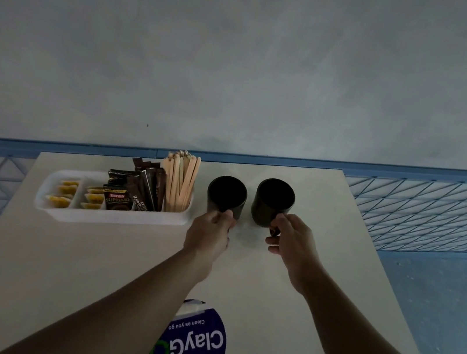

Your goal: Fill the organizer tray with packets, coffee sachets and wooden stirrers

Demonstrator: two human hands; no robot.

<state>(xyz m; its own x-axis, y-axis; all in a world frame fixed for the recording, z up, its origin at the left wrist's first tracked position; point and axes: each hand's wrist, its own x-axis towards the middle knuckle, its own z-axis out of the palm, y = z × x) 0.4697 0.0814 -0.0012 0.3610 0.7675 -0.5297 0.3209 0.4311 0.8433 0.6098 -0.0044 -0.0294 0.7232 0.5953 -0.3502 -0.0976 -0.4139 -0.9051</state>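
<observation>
- Together, we had both arms stretched over the pale table (88,276), each hand at a dark mug.
- Our left hand (210,231) was curled on the handle side of the left mug (226,195), fingers closed against its near wall.
- Our right hand (293,238) gripped the handle of the right mug (273,203).
- Both mugs stood upright, apart from each other, near the table's far edge.
- Just left of the left mug lay the white tray (115,218).
- Its two left compartments held yellow packets (66,190), lying flat.
- Next came brown coffee sachets (129,191), standing on end.
- At its right end, wooden stirrers (179,180) stood upright, rising above the rim.
- A round blue sticker (193,348) sat on the table between our forearms.
</observation>
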